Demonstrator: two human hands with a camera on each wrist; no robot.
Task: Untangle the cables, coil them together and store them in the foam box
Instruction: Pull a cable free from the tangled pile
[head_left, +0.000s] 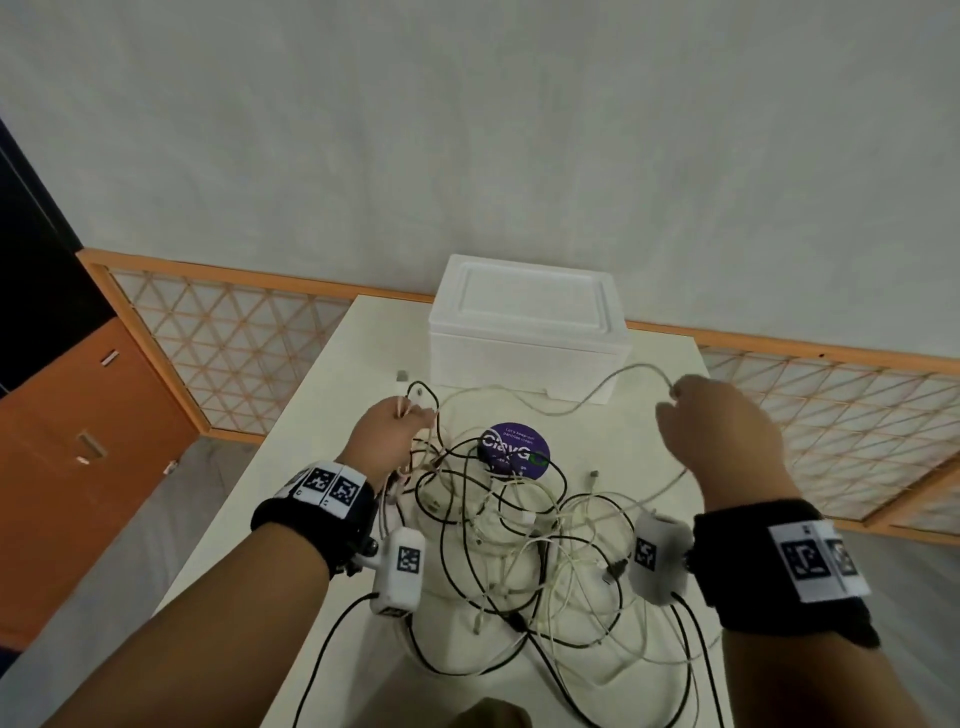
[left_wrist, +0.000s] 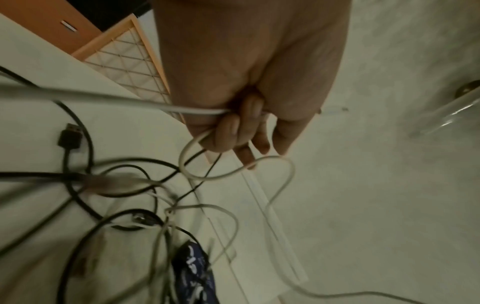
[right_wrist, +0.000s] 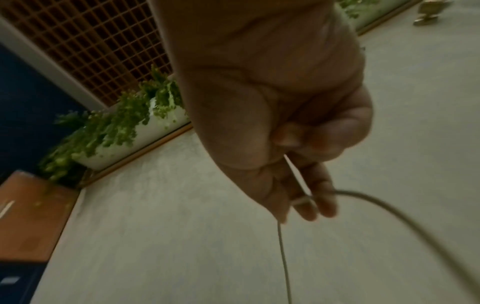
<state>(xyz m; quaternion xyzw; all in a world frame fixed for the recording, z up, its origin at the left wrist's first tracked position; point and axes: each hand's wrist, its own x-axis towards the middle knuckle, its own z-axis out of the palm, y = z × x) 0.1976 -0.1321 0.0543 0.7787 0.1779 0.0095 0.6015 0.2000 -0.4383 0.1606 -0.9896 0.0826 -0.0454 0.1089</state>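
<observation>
A tangle of black and white cables (head_left: 519, 535) lies on the white table (head_left: 332, 384). My left hand (head_left: 387, 436) is raised over the pile's left side and grips loops of white cable (left_wrist: 197, 112) in curled fingers. My right hand (head_left: 722, 431) is lifted at the right and holds one white cable (head_left: 587, 397) that sags across towards the left hand; in the right wrist view the same cable (right_wrist: 298, 181) runs through its curled fingers. The white foam box (head_left: 524, 332) stands at the table's far edge with its lid on.
A round purple sticker (head_left: 514, 449) lies under the cables mid-table. A black USB plug (left_wrist: 70, 137) rests at the pile's left. An orange-framed lattice railing (head_left: 223, 332) runs behind the table, an orange cabinet (head_left: 88, 415) stands at left, and a planter (right_wrist: 145, 125) sits beyond.
</observation>
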